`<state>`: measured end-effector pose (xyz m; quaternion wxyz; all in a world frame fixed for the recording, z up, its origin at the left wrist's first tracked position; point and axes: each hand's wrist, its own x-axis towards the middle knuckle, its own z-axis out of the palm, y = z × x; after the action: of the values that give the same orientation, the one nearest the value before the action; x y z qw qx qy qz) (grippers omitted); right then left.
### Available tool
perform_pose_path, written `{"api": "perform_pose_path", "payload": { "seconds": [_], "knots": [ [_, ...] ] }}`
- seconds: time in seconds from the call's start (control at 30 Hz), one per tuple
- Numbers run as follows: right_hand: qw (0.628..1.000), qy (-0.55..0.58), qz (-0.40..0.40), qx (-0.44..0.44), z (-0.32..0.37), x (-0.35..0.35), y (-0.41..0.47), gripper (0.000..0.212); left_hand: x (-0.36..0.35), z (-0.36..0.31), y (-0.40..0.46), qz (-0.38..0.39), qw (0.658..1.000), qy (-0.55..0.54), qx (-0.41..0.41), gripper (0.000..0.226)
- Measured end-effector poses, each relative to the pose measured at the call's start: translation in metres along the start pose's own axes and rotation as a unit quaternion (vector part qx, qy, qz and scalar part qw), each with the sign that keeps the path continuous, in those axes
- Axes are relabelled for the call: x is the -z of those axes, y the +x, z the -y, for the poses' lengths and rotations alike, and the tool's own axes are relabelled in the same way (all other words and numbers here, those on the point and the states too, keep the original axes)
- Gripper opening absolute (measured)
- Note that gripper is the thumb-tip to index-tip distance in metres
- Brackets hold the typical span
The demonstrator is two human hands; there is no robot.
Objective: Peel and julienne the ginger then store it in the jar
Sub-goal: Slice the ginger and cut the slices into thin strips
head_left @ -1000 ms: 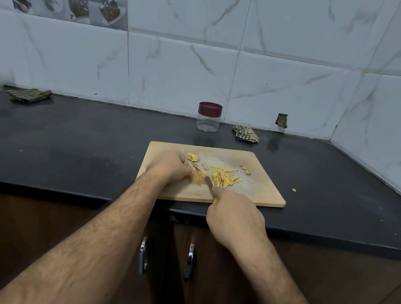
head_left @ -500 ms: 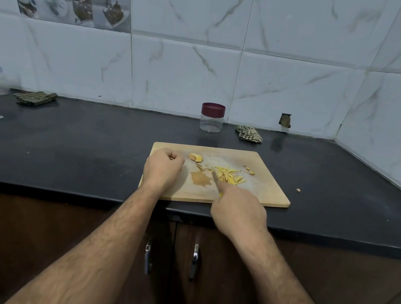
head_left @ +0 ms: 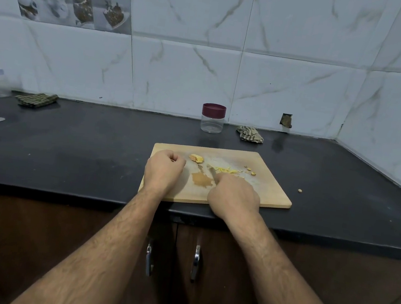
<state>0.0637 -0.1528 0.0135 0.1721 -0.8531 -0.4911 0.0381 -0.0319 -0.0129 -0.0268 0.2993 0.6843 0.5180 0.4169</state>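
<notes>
knife handle hidden in right hand [head_left: 235, 197]

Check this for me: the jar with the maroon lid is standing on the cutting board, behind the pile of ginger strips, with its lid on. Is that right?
Not quite. The jar with the maroon lid stands on the black countertop near the wall, beyond the wooden cutting board, not on it. The head view shows a strip of bare counter between them. The rest holds: it is behind the ginger strips and its lid is on.
</notes>
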Motion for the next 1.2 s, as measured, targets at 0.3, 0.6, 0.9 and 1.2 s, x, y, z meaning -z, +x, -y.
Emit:
{"api": "perform_pose_path", "payload": {
  "seconds": [0.3,0.6,0.9,1.2],
  "knots": [
    [0.994,0.075,0.064,-0.036,-0.012,-0.001,0.002,0.032,0.000,-0.003,-0.003,0.002,1.000,0.018,0.000,0.026],
    [0.995,0.048,0.091,-0.009,-0.016,0.026,-0.003,0.013,0.001,-0.005,-0.004,0.013,1.000,0.027,0.005,0.025],
    [0.996,0.089,-0.006,0.010,-0.007,0.006,0.016,0.021,0.000,-0.018,0.014,0.085,0.994,0.072,-0.004,0.011],
    [0.968,0.247,0.020,-0.039,0.003,-0.005,0.040,0.018,-0.019,-0.031,0.054,0.142,0.974,0.170,-0.055,0.041]
  ]
}}
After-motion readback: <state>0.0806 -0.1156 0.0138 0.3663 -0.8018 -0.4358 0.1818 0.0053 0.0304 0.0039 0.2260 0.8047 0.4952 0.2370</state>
